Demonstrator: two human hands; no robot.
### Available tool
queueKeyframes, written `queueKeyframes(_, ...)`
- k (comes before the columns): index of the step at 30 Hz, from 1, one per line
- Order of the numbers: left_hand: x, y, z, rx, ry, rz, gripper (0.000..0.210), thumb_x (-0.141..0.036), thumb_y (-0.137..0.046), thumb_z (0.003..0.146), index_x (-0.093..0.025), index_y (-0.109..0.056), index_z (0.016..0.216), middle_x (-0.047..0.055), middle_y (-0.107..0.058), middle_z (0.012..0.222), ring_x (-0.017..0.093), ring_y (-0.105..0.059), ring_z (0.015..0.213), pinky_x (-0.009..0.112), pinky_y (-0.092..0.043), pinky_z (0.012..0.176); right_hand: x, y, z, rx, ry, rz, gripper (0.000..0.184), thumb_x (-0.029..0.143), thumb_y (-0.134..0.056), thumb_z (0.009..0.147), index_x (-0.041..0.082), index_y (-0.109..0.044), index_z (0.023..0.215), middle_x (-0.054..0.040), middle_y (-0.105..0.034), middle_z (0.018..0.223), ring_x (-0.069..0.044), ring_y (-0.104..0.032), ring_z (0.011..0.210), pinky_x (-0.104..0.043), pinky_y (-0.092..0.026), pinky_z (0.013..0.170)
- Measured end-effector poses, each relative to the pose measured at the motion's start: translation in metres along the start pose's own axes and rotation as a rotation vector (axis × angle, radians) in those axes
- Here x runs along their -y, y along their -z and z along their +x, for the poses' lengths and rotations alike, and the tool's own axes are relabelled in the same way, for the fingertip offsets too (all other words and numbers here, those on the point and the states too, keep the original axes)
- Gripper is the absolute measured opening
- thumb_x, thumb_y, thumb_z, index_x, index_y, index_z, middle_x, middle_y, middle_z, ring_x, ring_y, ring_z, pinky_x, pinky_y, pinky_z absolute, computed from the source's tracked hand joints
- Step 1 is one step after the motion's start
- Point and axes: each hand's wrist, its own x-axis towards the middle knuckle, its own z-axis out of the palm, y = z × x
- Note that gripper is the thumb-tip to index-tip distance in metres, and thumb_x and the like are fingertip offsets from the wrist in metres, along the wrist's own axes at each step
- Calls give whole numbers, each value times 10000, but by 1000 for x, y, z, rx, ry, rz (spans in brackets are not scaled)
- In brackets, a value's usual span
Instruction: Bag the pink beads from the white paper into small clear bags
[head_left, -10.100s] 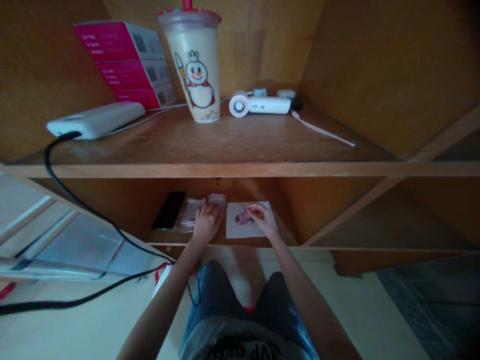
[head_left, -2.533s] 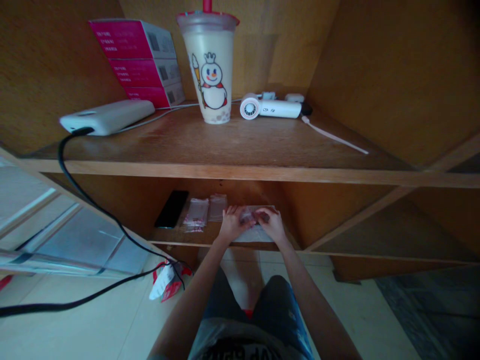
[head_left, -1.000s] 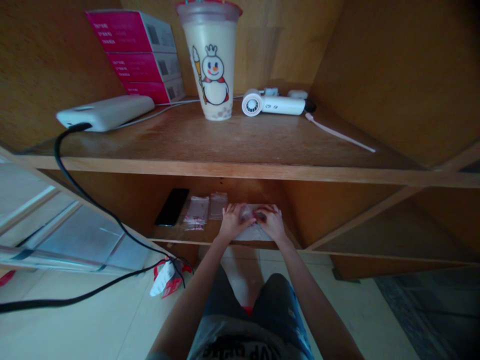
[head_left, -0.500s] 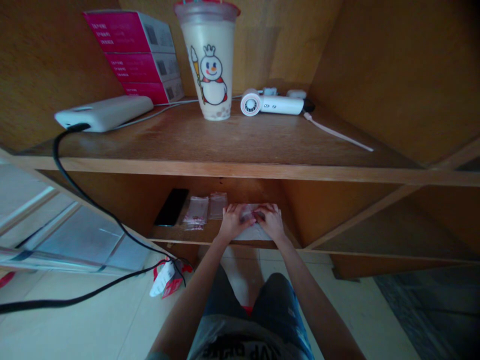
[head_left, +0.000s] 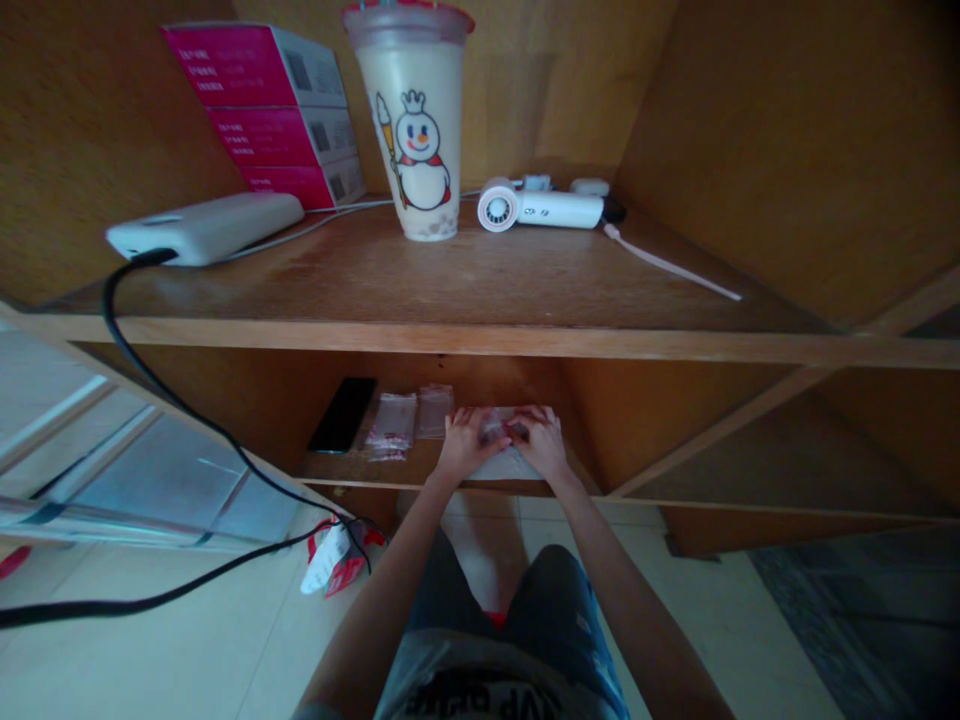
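Note:
My left hand [head_left: 466, 445] and my right hand [head_left: 538, 440] lie close together on the lower shelf, fingers bent inward with the thumbs nearly meeting. Pinched between them is a see-through piece that looks like a small clear plastic bag [head_left: 493, 426]; the fingers partly cover it. Beneath both hands lies a white sheet [head_left: 508, 466]. To the left of my left hand sit a stack of small clear plastic bags [head_left: 393, 420] with reddish edges and another clear bag pile [head_left: 435, 411] behind it.
A black phone [head_left: 343, 415] lies left on the lower shelf. Above, the upper shelf [head_left: 480, 290] holds a drink cup [head_left: 416, 130], a white power bank [head_left: 210, 228], pink boxes [head_left: 247, 137] and a handheld fan [head_left: 555, 210]. A black cable [head_left: 202, 415] hangs down at left.
The view has shifted very slightly. Both hands stay in the same place, with hardly any visible finger movement.

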Motion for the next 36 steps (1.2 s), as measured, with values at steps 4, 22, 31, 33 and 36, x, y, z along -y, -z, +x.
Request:
queueKeyframes(4, -1, 1, 0, 10, 0, -4, 514, -544, -587, 703, -223, -498, 1094, 55, -587, 1031, 231, -492, 997, 381, -334, 872, 0, 0, 0, 10, 3, 0, 94, 249, -595, 741, 255, -672, 794, -55, -609, 952, -249, -428, 970, -374, -340, 786)
queueKeyframes(22, -3, 3, 0, 39, -70, -16, 496, -518, -603, 704, -232, -500, 1096, 38, -586, 1056, 225, -473, 1043, 387, -322, 904, 3, 7, 0, -26, 69, 289, 119, 314, -539, 805, 242, -632, 787, -17, -640, 869, -188, -535, 886, -341, -343, 834)
queueKeyframes(31, 0, 3, -1, -14, -17, -30, 514, -561, -575, 706, -216, -491, 1078, 42, -593, 1034, 220, -497, 998, 369, -336, 879, -1, 5, 2, -60, 8, 225, 174, 293, -476, 838, 235, -639, 859, -31, -640, 879, -195, -527, 882, -350, -356, 839)
queueKeyframes(33, 0, 2, -1, -37, -10, -33, 518, -560, -567, 714, -212, -480, 1087, 44, -590, 1042, 215, -499, 996, 369, -336, 880, -1, 2, 2, -43, 14, 157, 184, 272, -487, 827, 241, -643, 920, -42, -631, 939, -210, -507, 917, -361, -361, 839)
queueKeyframes(36, 1, 2, -2, -45, -7, -34, 514, -557, -563, 719, -211, -476, 1089, 46, -589, 1044, 213, -500, 991, 370, -338, 877, -1, 0, 1, -19, 40, 75, 212, 255, -502, 814, 257, -645, 970, -47, -615, 1008, -226, -473, 963, -380, -356, 856)
